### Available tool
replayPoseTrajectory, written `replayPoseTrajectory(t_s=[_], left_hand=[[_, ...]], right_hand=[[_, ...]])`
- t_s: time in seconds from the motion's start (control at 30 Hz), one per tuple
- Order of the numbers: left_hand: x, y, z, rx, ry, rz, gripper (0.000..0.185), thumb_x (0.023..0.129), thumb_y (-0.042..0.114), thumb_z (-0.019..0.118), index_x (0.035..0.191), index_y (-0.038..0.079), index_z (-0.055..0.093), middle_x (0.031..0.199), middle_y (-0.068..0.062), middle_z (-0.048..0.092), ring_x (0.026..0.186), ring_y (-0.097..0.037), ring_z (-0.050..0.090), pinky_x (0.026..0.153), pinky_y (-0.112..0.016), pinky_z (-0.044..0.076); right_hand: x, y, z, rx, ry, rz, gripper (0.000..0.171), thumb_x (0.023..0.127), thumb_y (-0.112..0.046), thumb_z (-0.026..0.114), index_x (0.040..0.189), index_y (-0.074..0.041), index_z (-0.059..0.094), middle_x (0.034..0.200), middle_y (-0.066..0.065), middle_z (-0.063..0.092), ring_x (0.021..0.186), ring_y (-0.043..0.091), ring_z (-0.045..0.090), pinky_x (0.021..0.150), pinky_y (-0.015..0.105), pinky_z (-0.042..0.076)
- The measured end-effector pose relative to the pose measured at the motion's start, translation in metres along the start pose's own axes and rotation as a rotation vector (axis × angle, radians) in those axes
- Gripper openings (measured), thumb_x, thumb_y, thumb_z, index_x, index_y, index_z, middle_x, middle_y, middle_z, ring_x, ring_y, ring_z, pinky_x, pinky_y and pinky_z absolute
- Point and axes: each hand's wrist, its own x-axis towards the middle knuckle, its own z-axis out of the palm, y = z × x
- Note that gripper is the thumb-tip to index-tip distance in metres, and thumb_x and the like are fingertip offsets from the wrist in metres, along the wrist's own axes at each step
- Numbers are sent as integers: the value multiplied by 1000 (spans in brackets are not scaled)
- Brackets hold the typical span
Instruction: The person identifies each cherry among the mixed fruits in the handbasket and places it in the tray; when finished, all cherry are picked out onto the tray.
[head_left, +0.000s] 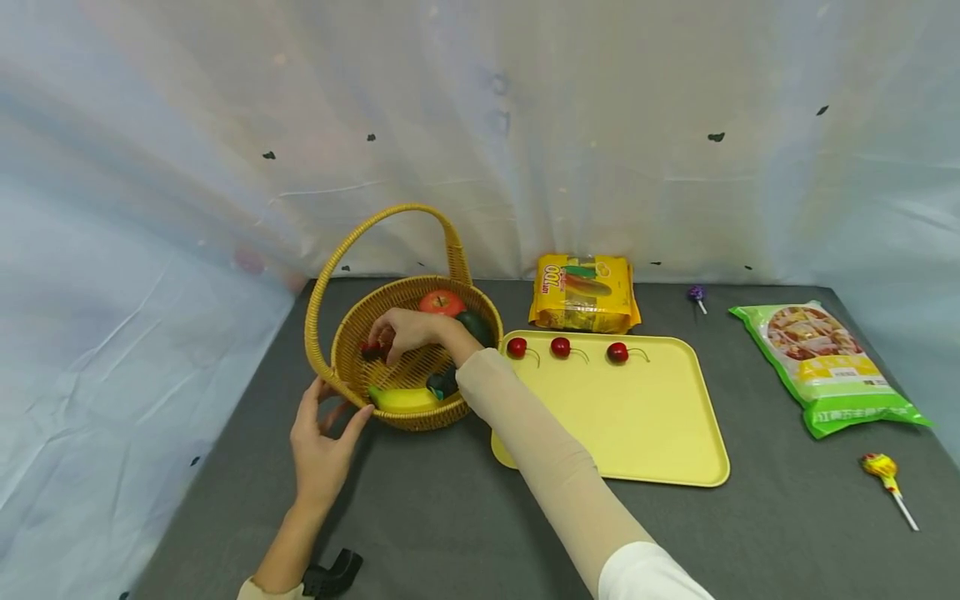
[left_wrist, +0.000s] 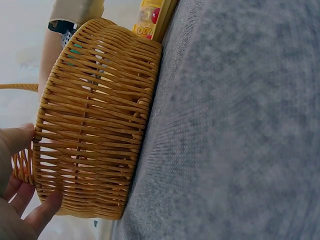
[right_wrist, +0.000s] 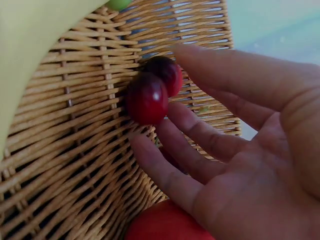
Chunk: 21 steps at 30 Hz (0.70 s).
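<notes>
We find two cherries (right_wrist: 152, 90) on the basket (head_left: 341, 333) floor, at the right hand's (head_left: 405, 331) extended, unclosed fingertips. The left hand (head_left: 321, 442), fingers straight, braces the rim.

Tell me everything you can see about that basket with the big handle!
The basket is round, woven from golden-tan wicker, with one tall arched handle over it. It stands upright on the dark grey table, left of the yellow tray. Inside lie a red apple, a banana, dark fruit and cherries. The left hand touches its outer wall; the right hand reaches inside beside the cherries.
</notes>
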Motion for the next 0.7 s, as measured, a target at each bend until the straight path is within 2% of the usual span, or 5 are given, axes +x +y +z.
replayPoseTrajectory(t_s=[0.1,0.27,0.53,0.7], left_hand=[[0,0,0,5,-1,-7,68,76,-23,73,138,-14,48,115,-33,54,110,-28,55,92,-27,57],[0,1,0,16,-3,-9,68,75,-24,73,138,-15,47,115,-33,53,110,-31,55,92,-27,58],[0,2,2,27,2,-2,68,75,-23,74,137,-14,48,115,-31,54,110,-30,55,92,-26,58],[0,1,1,22,3,-3,68,75,-23,74,137,-14,48,115,-33,54,112,-17,54,92,-25,57]], right_hand=[[1,0,2,-34,-34,19,41,89,3,72,128,2,62,129,15,60,115,25,57,85,25,55],[0,-1,5,-82,-82,67,33,88,3,72,121,0,68,119,11,64,98,20,61,82,31,58],[-2,0,6,-99,-89,83,22,89,3,72,111,2,71,109,9,67,83,19,64,76,35,61],[-4,-1,6,-87,-79,63,18,89,4,70,107,2,71,108,12,68,80,22,62,72,35,60]])
